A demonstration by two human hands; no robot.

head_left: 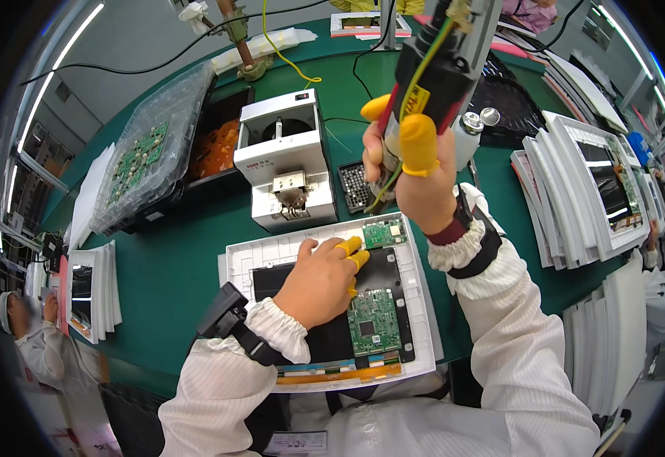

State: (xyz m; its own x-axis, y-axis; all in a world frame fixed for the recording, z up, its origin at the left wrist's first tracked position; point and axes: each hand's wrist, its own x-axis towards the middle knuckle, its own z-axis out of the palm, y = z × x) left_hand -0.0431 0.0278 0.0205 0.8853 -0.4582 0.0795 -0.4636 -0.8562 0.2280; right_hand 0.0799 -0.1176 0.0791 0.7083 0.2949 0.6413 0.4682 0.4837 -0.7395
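My right hand [424,171], with yellow finger cots on some fingers, is wrapped round a black and red electric screwdriver [431,76] held upright above the table. Its lower end is partly hidden by the hand. Below lies a white-framed display panel [241,263] with a black back. My left hand [321,282] rests palm down on that back, fingers apart, with yellow cots on several of them. Its fingertips are beside a small green circuit board [384,233] at the panel's upper right corner. A larger green circuit board [374,324] sits just below the hand.
Beyond the panel stands a white box-shaped machine [286,164] beside a small tray of metal parts [354,186]. A clear plastic bin of green boards [145,164] lies left. Stacked white-framed panels [576,190] stand right, near a white dispenser bottle [466,137]. Co-workers sit around.
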